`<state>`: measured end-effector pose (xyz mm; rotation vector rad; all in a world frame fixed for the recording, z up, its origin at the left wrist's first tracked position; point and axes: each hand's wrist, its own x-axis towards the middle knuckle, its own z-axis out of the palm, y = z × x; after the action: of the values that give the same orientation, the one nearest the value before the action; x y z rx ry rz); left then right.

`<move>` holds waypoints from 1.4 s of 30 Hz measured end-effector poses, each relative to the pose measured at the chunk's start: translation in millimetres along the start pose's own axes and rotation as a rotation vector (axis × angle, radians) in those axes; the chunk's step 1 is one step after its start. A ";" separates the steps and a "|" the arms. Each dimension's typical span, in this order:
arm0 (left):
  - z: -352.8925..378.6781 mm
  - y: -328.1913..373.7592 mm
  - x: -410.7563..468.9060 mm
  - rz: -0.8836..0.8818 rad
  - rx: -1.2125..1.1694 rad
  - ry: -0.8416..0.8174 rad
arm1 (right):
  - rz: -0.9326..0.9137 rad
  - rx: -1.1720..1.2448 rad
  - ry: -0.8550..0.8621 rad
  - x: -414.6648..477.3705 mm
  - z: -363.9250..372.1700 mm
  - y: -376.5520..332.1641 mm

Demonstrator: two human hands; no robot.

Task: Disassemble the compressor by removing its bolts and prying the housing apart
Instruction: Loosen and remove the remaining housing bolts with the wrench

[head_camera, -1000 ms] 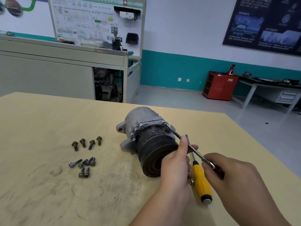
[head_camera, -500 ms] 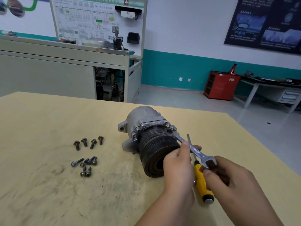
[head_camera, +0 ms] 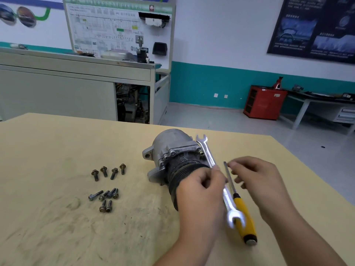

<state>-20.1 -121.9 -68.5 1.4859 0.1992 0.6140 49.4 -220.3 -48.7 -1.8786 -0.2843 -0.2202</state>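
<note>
wrench off the housing, held by the left hand

the left hand (head_camera: 201, 189) is curled round the middle of the wrench (head_camera: 209, 156), hiding that stretch of shaft and the near face of the compressor (head_camera: 172, 150) pulley. the right hand (head_camera: 259, 181) hangs loose, fingers apart, gripping nothing; blur hides whether a fingertip touches the screwdriver (head_camera: 244, 214) blade. the compressor lies mid-table (head_camera: 57, 227), loose bolts (head_camera: 107, 173) to its left. half a second ago the right hand held the wrench's near end; now it has let go.
</note>
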 end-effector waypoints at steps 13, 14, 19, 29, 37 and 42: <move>-115.8 -38.3 24.3 0.286 0.378 0.141 | -0.015 -0.189 0.072 38.0 69.2 -6.7; -117.0 -39.9 24.5 0.271 0.358 0.156 | -0.019 -0.202 0.086 36.4 69.0 -7.5; -124.3 -29.6 30.3 0.300 0.262 0.261 | -0.136 -0.243 0.171 9.4 64.9 -11.7; -169.0 -5.4 55.7 0.141 -0.315 0.644 | -0.416 -0.397 -0.297 -74.8 163.3 -25.3; -174.6 -5.8 60.1 -0.049 -0.441 0.756 | -0.222 -0.485 -0.381 -68.6 206.7 1.6; -170.5 -8.1 58.6 -0.080 -0.432 0.700 | -0.238 -0.450 -0.415 -72.7 207.0 3.7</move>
<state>-52.3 55.3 -79.4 0.8018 0.6207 1.0251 -16.5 -31.4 -138.9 -2.3304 -0.7984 -0.0513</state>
